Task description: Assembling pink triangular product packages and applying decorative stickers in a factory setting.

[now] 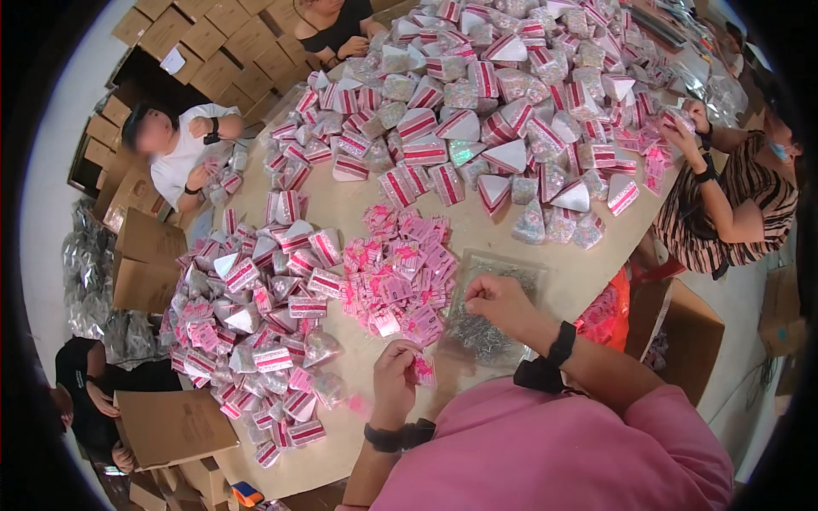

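My left hand (pixel 396 376) is closed on a small pink printed card (pixel 423 369) near the table's front edge. My right hand (pixel 501 304) hovers over a clear shallow tray (pixel 509 258), its thumb and fingertips pressed together; anything between them is too small to make out. Many thin silvery metal pieces (pixel 481 336) lie in the tray. Left of the tray is a heap of loose pink cards (pixel 400 272). Beyond that heap and to its left are filled clear pouches (pixel 273 358) with pink-and-white header cards.
A much larger mound of similar pouches (pixel 477 119) covers the table's far side. Other people work around the table, one at right in a striped top (pixel 724 204), another at left in a white shirt (pixel 183 149). An open carton (pixel 690 328) and red bag (pixel 607 311) stand at right.
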Demonstrator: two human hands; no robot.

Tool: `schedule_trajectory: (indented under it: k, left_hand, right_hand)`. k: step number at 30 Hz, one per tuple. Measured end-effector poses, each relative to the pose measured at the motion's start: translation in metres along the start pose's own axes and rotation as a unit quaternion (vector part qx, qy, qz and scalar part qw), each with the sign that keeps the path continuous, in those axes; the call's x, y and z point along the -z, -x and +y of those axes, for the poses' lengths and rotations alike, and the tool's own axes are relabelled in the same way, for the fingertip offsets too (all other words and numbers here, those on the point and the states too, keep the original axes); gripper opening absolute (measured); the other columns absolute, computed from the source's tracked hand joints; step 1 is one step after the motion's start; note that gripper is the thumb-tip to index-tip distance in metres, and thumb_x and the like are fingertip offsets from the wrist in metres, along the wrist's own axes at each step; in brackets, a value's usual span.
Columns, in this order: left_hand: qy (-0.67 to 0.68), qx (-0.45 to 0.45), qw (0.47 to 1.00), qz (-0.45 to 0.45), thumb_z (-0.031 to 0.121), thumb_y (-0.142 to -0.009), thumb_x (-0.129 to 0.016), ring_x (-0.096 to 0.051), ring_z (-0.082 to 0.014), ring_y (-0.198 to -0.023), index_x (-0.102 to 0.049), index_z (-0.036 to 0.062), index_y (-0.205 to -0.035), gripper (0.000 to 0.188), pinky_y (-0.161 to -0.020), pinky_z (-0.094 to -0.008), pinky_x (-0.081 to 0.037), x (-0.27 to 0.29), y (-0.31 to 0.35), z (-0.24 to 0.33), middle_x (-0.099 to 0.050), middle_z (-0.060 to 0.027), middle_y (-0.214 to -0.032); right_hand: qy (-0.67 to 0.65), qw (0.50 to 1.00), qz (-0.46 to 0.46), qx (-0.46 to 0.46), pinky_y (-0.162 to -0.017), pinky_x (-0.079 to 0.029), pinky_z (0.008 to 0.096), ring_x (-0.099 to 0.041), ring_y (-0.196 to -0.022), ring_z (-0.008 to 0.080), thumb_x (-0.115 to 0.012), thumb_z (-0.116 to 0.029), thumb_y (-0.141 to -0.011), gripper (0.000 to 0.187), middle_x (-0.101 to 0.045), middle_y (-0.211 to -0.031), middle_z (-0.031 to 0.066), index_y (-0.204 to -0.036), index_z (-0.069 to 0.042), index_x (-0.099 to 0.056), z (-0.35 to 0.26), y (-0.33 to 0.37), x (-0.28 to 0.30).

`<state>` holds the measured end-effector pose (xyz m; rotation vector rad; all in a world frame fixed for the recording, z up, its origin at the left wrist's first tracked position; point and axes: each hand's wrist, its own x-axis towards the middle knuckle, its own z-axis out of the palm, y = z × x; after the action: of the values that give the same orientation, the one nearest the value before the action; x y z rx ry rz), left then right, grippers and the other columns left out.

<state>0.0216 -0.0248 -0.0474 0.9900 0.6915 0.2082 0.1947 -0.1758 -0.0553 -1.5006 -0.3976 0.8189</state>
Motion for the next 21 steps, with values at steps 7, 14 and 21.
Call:
schedule_trajectory:
  k: [7,14,21]
  left_hand:
    - [-0.073,-0.019,0.997,-0.024,0.005,-0.092,-0.049,-0.04,-0.0038,-0.053,-0.06,0.0001,-0.101,0.016,-0.049,-0.0179,-0.031,-0.032,0.005,0.009,-0.046,0.0041,-0.063]
    - [-0.147,-0.045,0.987,-0.04,0.007,-0.091,-0.055,-0.041,-0.002,-0.064,-0.062,0.0043,-0.107,0.017,-0.058,-0.0183,-0.036,-0.033,0.005,-0.004,-0.048,0.0057,-0.068]
    - [-0.199,-0.155,0.968,-0.004,0.013,-0.095,-0.051,-0.042,-0.0026,-0.059,-0.058,0.0031,-0.088,0.014,-0.052,-0.0188,-0.034,-0.037,0.007,-0.002,-0.047,0.0042,-0.068]
  right_hand:
    - [0.151,0.972,0.012,0.178,-0.064,-0.045,0.0323,-0.057,-0.069,0.0231,-0.06,-0.006,-0.08,0.011,-0.059,-0.079,0.0121,-0.088,-0.001,-0.057,-0.032,0.018,-0.015]
    - [0.168,0.964,-0.022,0.204,-0.067,-0.045,0.0351,-0.057,-0.073,0.0287,-0.06,-0.008,-0.08,0.011,-0.057,-0.079,0.0138,-0.088,-0.001,-0.057,-0.04,0.025,-0.023]
    - [-0.053,0.997,-0.047,0.02,-0.063,-0.044,0.0213,-0.053,-0.076,0.0047,-0.059,-0.005,-0.086,0.017,-0.056,-0.079,-0.0025,-0.102,-0.001,-0.055,-0.042,0.024,-0.023]
